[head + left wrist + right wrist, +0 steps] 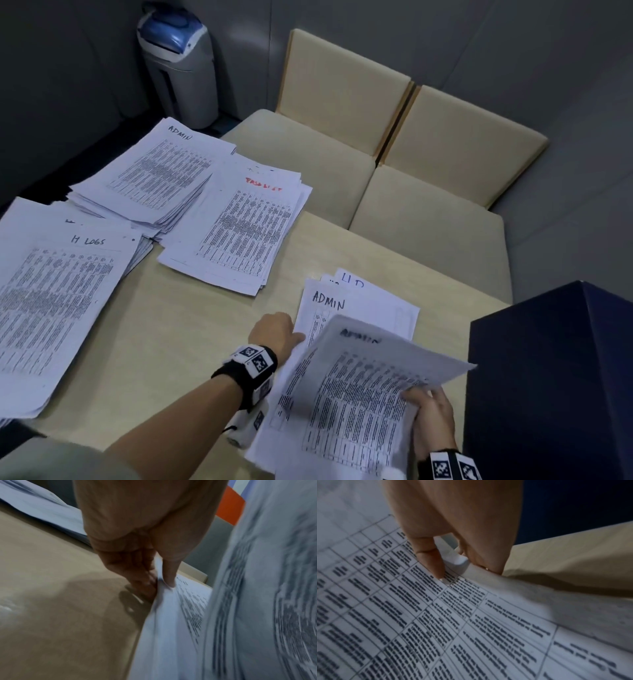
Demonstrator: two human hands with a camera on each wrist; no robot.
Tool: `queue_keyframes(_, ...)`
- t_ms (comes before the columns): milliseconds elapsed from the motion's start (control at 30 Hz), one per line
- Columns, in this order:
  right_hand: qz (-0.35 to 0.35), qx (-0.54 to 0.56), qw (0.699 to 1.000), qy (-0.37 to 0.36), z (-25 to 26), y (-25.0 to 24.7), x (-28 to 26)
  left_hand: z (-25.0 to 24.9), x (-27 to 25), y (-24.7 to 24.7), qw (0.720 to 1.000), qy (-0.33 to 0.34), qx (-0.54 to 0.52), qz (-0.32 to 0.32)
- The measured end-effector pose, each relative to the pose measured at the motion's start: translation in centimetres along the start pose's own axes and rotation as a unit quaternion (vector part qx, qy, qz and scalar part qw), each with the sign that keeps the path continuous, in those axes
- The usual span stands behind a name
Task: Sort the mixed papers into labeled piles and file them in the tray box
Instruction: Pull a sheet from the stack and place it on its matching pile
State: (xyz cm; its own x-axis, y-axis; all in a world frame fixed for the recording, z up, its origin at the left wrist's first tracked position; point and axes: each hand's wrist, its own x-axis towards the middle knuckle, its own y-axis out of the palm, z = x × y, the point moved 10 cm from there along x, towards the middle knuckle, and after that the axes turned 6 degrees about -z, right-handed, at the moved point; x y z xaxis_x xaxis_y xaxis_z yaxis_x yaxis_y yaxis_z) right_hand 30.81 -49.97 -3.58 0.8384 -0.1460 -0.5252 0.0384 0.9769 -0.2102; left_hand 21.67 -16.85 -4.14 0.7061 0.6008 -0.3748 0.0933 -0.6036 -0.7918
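Observation:
A printed sheet headed ADMIN (359, 383) is lifted off the table; my right hand (430, 414) pinches its right edge between thumb and fingers (433, 561). Under it lies the mixed stack, its top sheet (346, 308) also headed ADMIN. My left hand (277, 334) pinches the left edge of that stack, thumb on top (169, 574) and fingers beneath. Three sorted piles lie on the table's left: ADMIN (154, 174), a red-lettered pile (239, 229) and one marked LOGS (54, 301). The dark blue tray box (555, 377) stands at the right.
Two cream upholstered chairs (394, 150) stand against the far side of the light wooden table (164, 342). A grey and blue bin (178, 65) stands on the floor behind the piles.

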Motion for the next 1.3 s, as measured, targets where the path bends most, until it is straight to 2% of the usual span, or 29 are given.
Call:
queue_keyframes(133, -0.009, 0.002, 1.0, 0.019, -0.1, -0.4, 0.1, -1.9, 0.1, 0.0, 0.99, 0.063, 0.128, 0.0)
queue_keyframes(267, -0.016, 0.007, 0.998, 0.057, -0.6, -0.3, 0.5, -3.9, -0.4, -0.9, 0.944, 0.153, 0.291, 0.006)
queue_keyframes(367, 0.0, 0.034, 0.997, 0.075, -0.2, 0.7, 0.0, -5.7, -1.6, -2.2, 0.915, 0.217, 0.34, -0.013)
queue_keyframes(400, 0.005, 0.048, 0.996, 0.08, -0.2, 0.9, -0.2, -6.2, -2.0, -2.3, 0.916, 0.235, 0.324, -0.014)
queue_keyframes(467, 0.012, 0.057, 0.994, 0.094, -0.6, 1.3, -0.4, -6.8, -2.6, -2.7, 0.938, 0.264, 0.224, -0.003)
queue_keyframes(533, 0.019, 0.059, 0.993, 0.104, -1.1, 1.5, -0.3, -7.4, -3.3, -3.0, 0.953, 0.297, 0.055, 0.024)
queue_keyframes(567, 0.018, 0.061, 0.992, 0.105, -1.3, 1.4, -0.2, -7.7, -3.7, -3.4, 0.949, 0.309, -0.037, 0.039)
queue_keyframes(633, 0.022, 0.067, 0.992, 0.105, -1.3, 1.5, 0.2, -7.4, -4.3, -3.7, 0.935, 0.293, -0.183, 0.075)
queue_keyframes(700, 0.027, 0.071, 0.992, 0.105, -1.4, 1.5, 0.5, -6.5, -4.5, -3.1, 0.924, 0.252, -0.268, 0.104)
queue_keyframes(767, 0.026, 0.063, 0.991, 0.113, -1.8, 1.4, 0.4, -4.8, -3.7, -2.8, 0.924, 0.183, -0.327, 0.072)
queue_keyframes(800, 0.023, 0.063, 0.991, 0.118, -2.1, 1.1, 0.5, -3.4, -2.9, -2.6, 0.934, 0.136, -0.328, 0.034)
queue_keyframes(867, 0.014, 0.065, 0.99, 0.127, -2.4, 0.7, 0.3, -0.1, -1.5, -2.2, 0.975, 0.04, -0.21, -0.054)
queue_keyframes(933, 0.007, 0.062, 0.99, 0.129, -2.6, 0.4, 0.3, 1.9, -0.9, -1.7, 0.993, -0.02, -0.078, -0.085)
queue_keyframes(1033, -0.005, 0.064, 0.989, 0.133, -2.7, 0.1, 0.2, 1.5, -0.5, -0.5, 0.999, -0.012, -0.004, -0.052)
queue_keyframes(1167, 0.017, 0.096, 0.987, 0.127, -2.0, 0.7, 0.0, 0.4, 0.0, -1.0, 0.995, 0.006, 0.082, -0.06)
queue_keyframes(1300, 0.046, 0.1, 0.989, 0.101, -1.1, 1.5, 0.0, 0.6, 0.3, -0.4, 0.996, 0.0, 0.093, -0.007)
